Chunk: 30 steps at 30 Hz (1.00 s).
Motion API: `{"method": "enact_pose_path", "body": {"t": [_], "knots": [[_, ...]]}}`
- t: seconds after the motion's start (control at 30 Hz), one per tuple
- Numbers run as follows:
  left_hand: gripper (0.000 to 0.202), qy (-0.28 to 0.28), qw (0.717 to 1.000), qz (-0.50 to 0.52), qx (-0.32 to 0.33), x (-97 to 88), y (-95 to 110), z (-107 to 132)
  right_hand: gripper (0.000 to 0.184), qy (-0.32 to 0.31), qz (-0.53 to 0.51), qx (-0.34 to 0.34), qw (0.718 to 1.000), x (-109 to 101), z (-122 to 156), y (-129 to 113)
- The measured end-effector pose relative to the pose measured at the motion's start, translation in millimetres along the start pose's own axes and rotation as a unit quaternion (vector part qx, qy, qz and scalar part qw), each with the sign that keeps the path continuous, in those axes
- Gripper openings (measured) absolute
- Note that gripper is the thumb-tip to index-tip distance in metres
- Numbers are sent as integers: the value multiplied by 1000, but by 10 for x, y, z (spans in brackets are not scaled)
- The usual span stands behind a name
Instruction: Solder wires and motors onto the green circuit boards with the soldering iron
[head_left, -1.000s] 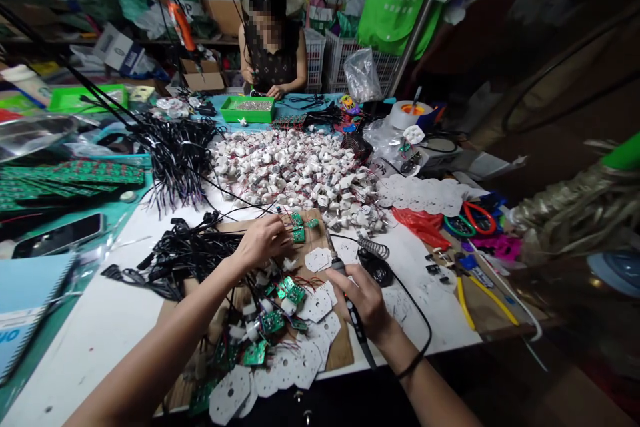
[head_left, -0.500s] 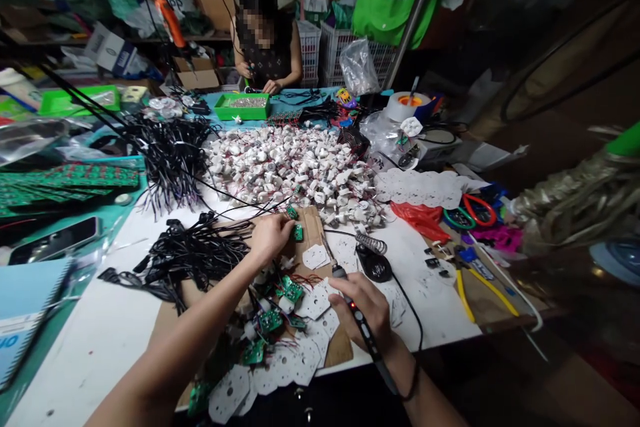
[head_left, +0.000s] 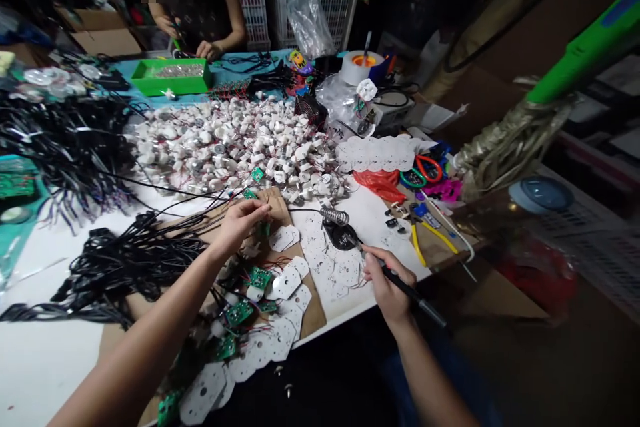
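Note:
My left hand (head_left: 240,220) rests fingers-curled on a brown cardboard sheet (head_left: 310,310), pinched on something I cannot make out, close to small green circuit boards (head_left: 257,175). More green boards with red wires (head_left: 239,311) and white plastic discs (head_left: 286,281) lie below it. My right hand (head_left: 387,283) grips a black soldering iron (head_left: 410,290), its tip pointing toward the coiled iron stand (head_left: 337,227). A tangle of black cables (head_left: 120,263) lies left of my left hand.
A big heap of small white parts (head_left: 235,143) covers the table's middle. Behind it a green tray (head_left: 170,77) sits before another person (head_left: 195,7) working. Yellow pliers (head_left: 425,240), scissors (head_left: 423,170), a tape roll (head_left: 361,67) and a red bag (head_left: 380,183) lie at right.
The view swung right and down. My right hand drew back with the soldering iron toward the table's front edge, beside the stand. My left hand stayed on the cardboard near the green boards.

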<state>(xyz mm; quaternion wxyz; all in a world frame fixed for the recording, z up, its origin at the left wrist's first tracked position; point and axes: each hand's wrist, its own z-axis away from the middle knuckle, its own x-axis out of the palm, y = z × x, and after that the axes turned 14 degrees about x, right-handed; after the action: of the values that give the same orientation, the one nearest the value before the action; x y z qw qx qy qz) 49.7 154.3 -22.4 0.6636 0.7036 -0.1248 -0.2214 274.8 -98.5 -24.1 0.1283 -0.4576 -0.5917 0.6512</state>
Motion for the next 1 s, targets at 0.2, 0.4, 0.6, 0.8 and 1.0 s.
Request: {"method": "enact_pose_path", "body": {"t": [0.2, 0.4, 0.6, 0.8, 1.0], "knots": [[35, -188, 969, -148, -70, -164, 148, 48, 23, 7, 54, -28, 998, 18, -40, 29], [24, -242, 891, -384, 14, -119, 239, 169, 23, 7, 62, -28, 998, -2, -108, 13], [24, -218, 909, -353, -30, -89, 208, 165, 22, 1, 72, -42, 997, 44, -141, -1], [38, -186, 941, -282, -33, -169, 76, 29, 24, 5, 95, -58, 994, 75, -156, 2], [31, -259, 920, -282, -80, -173, -32, 25, 25, 4, 98, -56, 994, 65, -155, -22]]}}
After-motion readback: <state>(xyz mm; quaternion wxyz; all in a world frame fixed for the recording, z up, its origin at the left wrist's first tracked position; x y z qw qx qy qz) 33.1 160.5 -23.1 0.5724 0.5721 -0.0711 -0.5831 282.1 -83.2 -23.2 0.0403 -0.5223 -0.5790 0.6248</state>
